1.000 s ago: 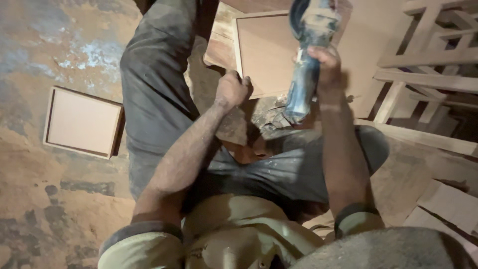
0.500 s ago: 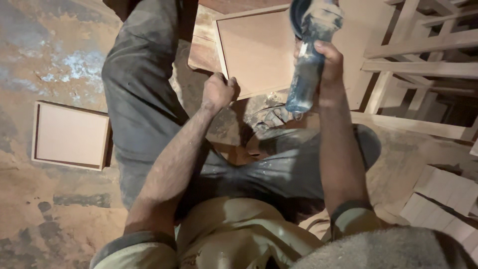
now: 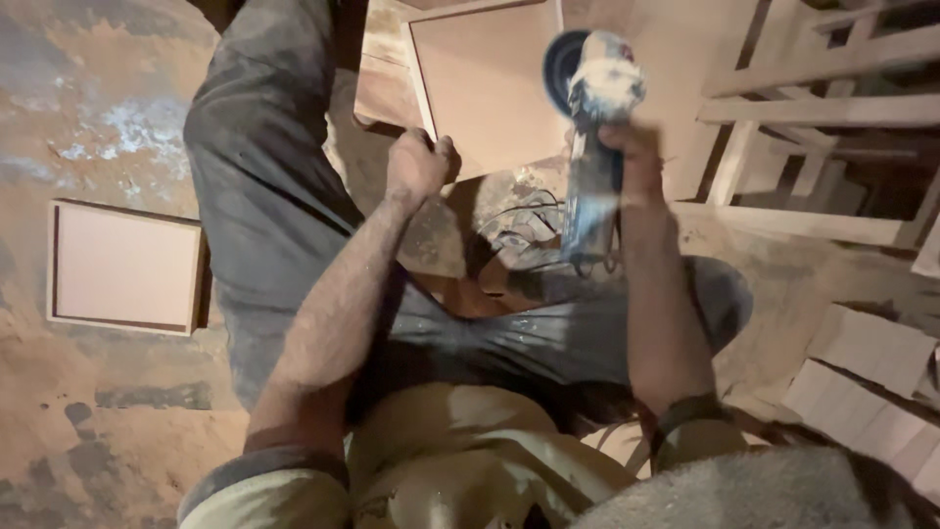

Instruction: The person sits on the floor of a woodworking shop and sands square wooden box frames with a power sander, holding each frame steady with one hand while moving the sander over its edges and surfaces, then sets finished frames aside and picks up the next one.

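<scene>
While the right hand (image 3: pixel 632 157) is wrapped firmly around the body of a blue angle grinder (image 3: pixel 592 147), the tool is held raised above the lap, with its dark round disc uppermost and clear of any wood. A cable (image 3: pixel 524 230) is seen trailing from its lower end across the floor between the legs. The left hand (image 3: pixel 419 165) is closed into a fist at the lower corner of a framed wooden panel (image 3: pixel 485 83) that lies on the ground ahead; whether something small is pinched inside that fist cannot be told, as the fingers are curled away from view.

As far as can be judged, grinding is not under way: the disc is lifted off the panel and no dust or sparks are seen at it. The panel looks already assembled, a flat pale board set inside a lighter frame, and its face appears smooth. A second framed panel (image 3: pixel 122 266) of the same kind is laid well apart on the dusty floor at the left, so at least two pieces have been built. How much smoothing is left on either cannot be read from this view.

The grinder is powdered with pale dust, and its head is blurred. Pale wooden frames (image 3: pixel 813 108) are stacked at the right.
</scene>
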